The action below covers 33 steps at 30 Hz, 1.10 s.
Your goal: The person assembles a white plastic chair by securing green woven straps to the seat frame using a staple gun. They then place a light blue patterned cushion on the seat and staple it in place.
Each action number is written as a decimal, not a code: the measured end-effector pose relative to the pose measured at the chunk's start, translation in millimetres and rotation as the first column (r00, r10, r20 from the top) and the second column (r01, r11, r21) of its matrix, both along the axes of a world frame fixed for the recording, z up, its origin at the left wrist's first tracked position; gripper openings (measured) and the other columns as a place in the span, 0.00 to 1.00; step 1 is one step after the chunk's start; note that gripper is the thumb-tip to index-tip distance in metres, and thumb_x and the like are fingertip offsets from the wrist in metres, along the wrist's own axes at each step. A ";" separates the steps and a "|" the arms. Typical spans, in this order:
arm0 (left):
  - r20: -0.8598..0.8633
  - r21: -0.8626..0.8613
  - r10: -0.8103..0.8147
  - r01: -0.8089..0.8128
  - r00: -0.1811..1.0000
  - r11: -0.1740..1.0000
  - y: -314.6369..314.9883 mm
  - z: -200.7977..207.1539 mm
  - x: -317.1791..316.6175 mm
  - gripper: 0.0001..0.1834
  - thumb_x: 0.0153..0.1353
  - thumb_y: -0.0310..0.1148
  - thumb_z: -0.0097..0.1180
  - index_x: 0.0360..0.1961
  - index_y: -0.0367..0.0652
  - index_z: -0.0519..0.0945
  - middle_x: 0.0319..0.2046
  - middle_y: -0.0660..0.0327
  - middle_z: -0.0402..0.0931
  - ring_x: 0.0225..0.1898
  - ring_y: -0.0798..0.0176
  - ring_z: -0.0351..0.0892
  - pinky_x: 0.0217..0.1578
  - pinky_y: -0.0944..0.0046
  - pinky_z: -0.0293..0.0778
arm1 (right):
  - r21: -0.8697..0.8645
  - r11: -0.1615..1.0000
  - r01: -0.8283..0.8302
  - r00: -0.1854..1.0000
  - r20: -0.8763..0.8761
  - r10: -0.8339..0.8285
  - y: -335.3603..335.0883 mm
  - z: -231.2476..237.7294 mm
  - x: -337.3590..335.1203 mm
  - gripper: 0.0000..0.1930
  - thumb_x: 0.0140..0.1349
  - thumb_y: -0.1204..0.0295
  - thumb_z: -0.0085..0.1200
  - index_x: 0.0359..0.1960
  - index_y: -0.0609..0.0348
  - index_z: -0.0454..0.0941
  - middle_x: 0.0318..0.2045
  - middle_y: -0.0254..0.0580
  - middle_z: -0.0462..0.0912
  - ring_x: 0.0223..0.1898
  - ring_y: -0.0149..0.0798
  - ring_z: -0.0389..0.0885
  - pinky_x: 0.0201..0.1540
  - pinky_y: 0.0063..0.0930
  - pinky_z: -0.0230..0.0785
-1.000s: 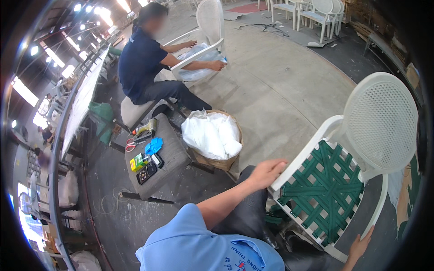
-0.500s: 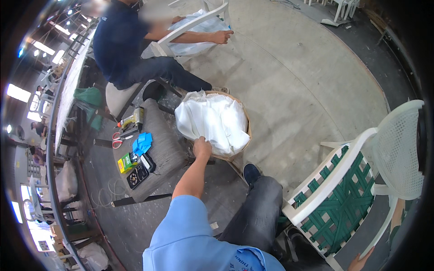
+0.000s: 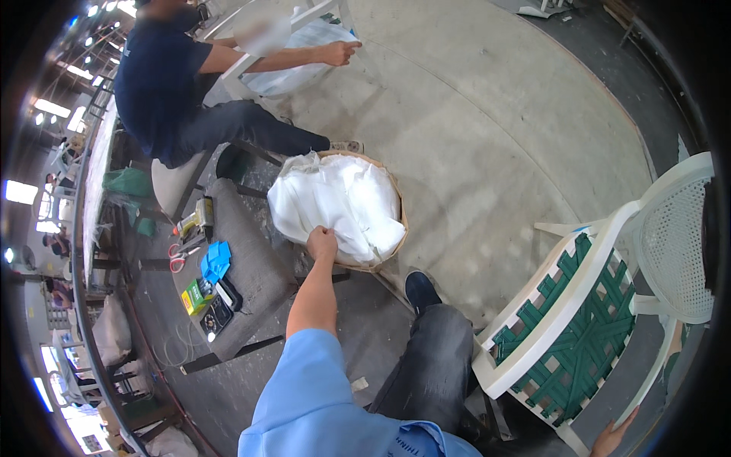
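My left hand (image 3: 323, 243) reaches forward, its fingers closed on the near edge of a white fabric sheet (image 3: 346, 202). That fabric lies bunched and piled in a round tan-rimmed container (image 3: 406, 217) by my left foot. At the lower right, my right hand (image 3: 614, 436) is on the frame of a white armchair (image 3: 525, 358), its fingers along the frame and partly cut off by the dark rim. The armchair lies tipped beside my leg. Woven dark green straps (image 3: 582, 335) cross its seat, and its mesh back (image 3: 678, 251) points to the right.
On a grey padded stool (image 3: 255, 282) lie a staple gun (image 3: 198, 218), red-handled scissors (image 3: 180, 257), blue pieces (image 3: 217, 261), a green-yellow box (image 3: 196, 295) and a black case (image 3: 217, 316). Ahead left, a seated co-worker (image 3: 160, 84) handles another white chair. A rail (image 3: 80, 251) runs along the left.
My view has turned slightly, so the container, stool and co-worker sit further left in it. My left hand stays closed on the fabric; my right hand remains at the chair frame.
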State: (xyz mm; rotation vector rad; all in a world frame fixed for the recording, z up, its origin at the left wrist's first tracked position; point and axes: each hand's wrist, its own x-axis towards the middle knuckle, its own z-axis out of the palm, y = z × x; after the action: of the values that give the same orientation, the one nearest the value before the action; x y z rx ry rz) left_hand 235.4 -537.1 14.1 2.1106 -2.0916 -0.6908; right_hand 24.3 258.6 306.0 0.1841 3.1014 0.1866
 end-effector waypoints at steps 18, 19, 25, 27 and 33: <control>-0.111 -0.273 -0.105 0.071 0.988 0.959 25.7 90.3 40.1 0.14 0.70 0.36 0.58 0.42 0.35 0.88 0.38 0.43 0.88 0.43 0.38 0.88 0.49 0.44 0.80 | -0.200 0.954 -0.222 0.954 -0.248 0.170 69.2 -27.6 -0.3 0.48 0.63 0.86 0.53 0.84 0.40 0.51 0.79 0.52 0.63 0.77 0.59 0.64 0.75 0.47 0.60; -0.167 -0.268 -0.120 0.072 0.979 0.961 31.0 94.8 40.3 0.13 0.70 0.35 0.59 0.42 0.35 0.88 0.37 0.44 0.88 0.42 0.38 0.88 0.48 0.45 0.81 | -0.242 0.950 -0.197 0.964 -0.224 0.142 72.3 -30.1 0.1 0.48 0.63 0.86 0.52 0.84 0.40 0.52 0.80 0.51 0.63 0.78 0.58 0.63 0.76 0.47 0.59; -0.531 -0.128 0.025 -0.109 0.847 0.986 42.6 111.3 52.9 0.07 0.66 0.25 0.60 0.41 0.34 0.86 0.30 0.48 0.85 0.37 0.41 0.87 0.46 0.49 0.81 | -0.269 0.954 -0.132 0.978 -0.191 0.082 74.2 -37.9 -0.3 0.48 0.63 0.86 0.52 0.84 0.40 0.52 0.80 0.51 0.62 0.78 0.58 0.63 0.76 0.46 0.60; -0.479 -0.188 -0.007 -0.094 0.878 0.978 47.2 109.8 54.9 0.07 0.64 0.24 0.61 0.43 0.36 0.83 0.32 0.49 0.84 0.39 0.41 0.86 0.47 0.50 0.80 | -0.262 0.953 -0.151 0.973 -0.207 0.098 75.5 -36.5 -0.1 0.48 0.63 0.86 0.52 0.84 0.40 0.52 0.79 0.53 0.63 0.78 0.59 0.64 0.75 0.46 0.61; -0.081 -0.395 -0.542 0.472 0.837 0.788 97.6 74.0 32.8 0.23 0.58 0.31 0.71 0.52 0.41 0.76 0.51 0.46 0.76 0.53 0.41 0.77 0.54 0.48 0.75 | -0.275 0.946 -0.169 0.968 -0.228 0.107 75.1 -37.1 2.2 0.48 0.63 0.86 0.53 0.84 0.38 0.52 0.78 0.55 0.65 0.76 0.61 0.66 0.74 0.47 0.63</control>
State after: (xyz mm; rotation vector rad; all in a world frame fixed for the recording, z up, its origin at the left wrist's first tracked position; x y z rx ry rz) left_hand 268.2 -439.4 88.1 1.2358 -2.4605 -0.4709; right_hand 26.5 333.7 269.0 -0.0262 3.2996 -0.3121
